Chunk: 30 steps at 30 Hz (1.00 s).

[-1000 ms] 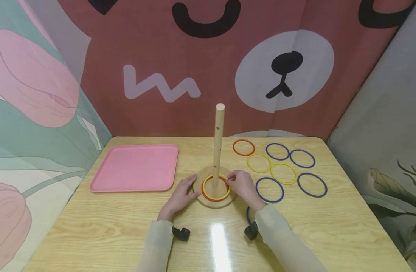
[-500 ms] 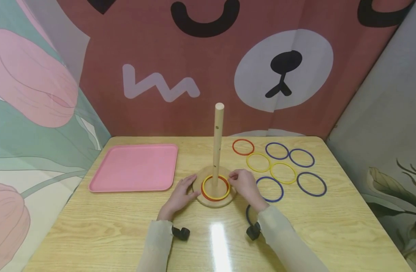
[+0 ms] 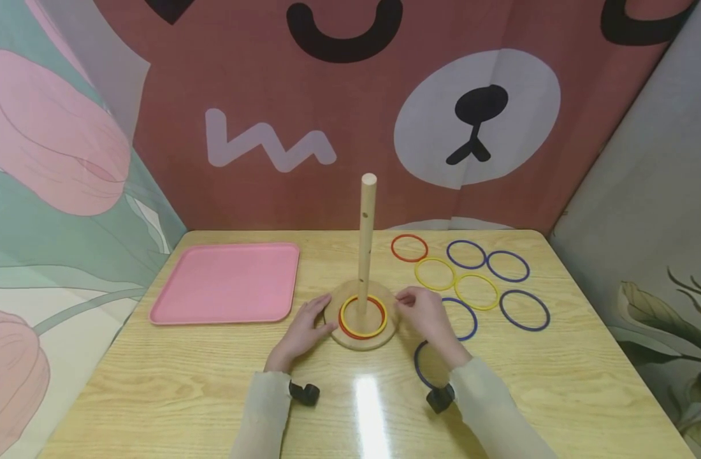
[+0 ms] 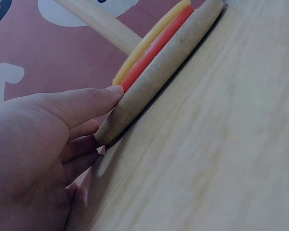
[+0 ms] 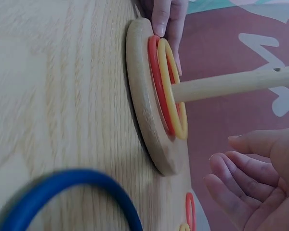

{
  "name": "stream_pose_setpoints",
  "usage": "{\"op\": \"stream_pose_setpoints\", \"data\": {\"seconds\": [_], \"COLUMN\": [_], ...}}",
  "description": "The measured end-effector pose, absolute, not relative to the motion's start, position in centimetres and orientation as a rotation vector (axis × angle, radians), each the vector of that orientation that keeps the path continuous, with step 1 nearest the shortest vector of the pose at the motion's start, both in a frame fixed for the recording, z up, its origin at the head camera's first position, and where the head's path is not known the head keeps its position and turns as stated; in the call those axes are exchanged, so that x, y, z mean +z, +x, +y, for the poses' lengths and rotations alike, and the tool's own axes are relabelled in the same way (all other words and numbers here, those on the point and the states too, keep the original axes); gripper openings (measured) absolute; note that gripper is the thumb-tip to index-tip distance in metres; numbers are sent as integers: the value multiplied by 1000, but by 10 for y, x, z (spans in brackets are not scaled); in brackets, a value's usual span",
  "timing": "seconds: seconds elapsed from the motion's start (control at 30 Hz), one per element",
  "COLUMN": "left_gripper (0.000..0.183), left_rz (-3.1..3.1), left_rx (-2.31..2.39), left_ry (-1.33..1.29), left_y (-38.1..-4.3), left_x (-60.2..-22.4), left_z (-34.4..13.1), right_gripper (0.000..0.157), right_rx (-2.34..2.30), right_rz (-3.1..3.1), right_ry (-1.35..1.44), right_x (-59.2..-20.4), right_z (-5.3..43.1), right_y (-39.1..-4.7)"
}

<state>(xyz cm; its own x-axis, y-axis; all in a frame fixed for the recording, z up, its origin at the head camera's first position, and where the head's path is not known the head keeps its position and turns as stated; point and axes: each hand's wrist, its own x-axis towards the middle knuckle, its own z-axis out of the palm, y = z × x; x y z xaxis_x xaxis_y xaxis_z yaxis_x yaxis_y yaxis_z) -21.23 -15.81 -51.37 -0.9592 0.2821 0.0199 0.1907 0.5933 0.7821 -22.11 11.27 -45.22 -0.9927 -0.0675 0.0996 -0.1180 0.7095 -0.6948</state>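
A wooden peg (image 3: 368, 236) rises from a round wooden base (image 3: 335, 298) near the middle of the table. Around its foot lie a red ring (image 5: 157, 67) and a yellow ring (image 5: 166, 91) on top of it. My left hand (image 3: 301, 335) holds the base at its left edge; in the left wrist view the thumb rests by the red ring and the fingers (image 4: 82, 144) meet the base's rim. My right hand (image 3: 427, 312) is raised just right of the base, fingers loosely bent, holding nothing. Its wrist view shows air between thumb and fingertips.
Several rings lie to the right: a red ring (image 3: 410, 236), two yellow rings, one a yellow ring (image 3: 478, 309), and several blue ones. The right forearm passes over a blue ring (image 3: 417, 368). A pink tray (image 3: 227, 284) lies on the left. A printed cloth (image 3: 350, 115) hangs behind.
My right hand has let go of the yellow ring, now around the peg, and drawn back to the right. The left hand stays at the base.
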Motion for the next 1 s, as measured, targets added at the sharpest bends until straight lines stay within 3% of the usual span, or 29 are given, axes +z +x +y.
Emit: {"op": "stream_pose_setpoints", "data": {"seconds": [0.37,1.0], "left_gripper": [68,69], "left_rz": [2721,2721], "left_rx": [1320,1320], "left_ry": [401,397], "left_y": [-213,-212], "left_x": [-516,-517], "left_z": [-158,-158], "right_gripper": [19,13], "right_rx": [1165,985], "right_rz": [-2888,-3032], "right_ry": [159,142], "right_x": [-448,-457], "right_z": [139,198], "right_y": [-207,-183]}}
